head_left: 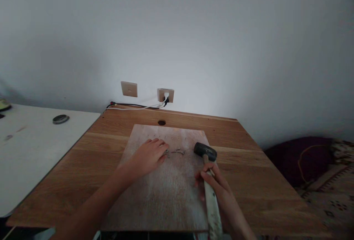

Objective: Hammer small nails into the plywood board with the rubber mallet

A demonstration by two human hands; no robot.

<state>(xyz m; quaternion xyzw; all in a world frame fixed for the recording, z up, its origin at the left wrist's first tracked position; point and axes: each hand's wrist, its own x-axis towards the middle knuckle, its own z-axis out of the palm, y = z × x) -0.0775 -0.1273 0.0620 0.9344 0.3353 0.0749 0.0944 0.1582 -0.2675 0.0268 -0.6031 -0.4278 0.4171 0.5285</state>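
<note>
A pale, worn board (166, 195) lies on the wooden tabletop. On its upper half my left hand (149, 156) rests with curled fingers drawn together, right at a few small metal nails (166, 153). Whatever its fingertips grip is hidden. Just right of them lie several loose nails (178, 151). A row of small upright nails (165, 137) runs along the far part of the board. My right hand (214, 179) is closed around the handle of a mallet (205, 152) with a black head and a scuffed whitish handle. The mallet's head is over the board's right edge.
The wooden table (243, 181) meets the wall, with a round cable hole (162, 122) near its back. Cables (135, 107) run along the back edge to a wall socket (166, 95). A white table (47, 140) at left bears a round dark object (61, 119). Patterned fabric (332, 192) lies at right.
</note>
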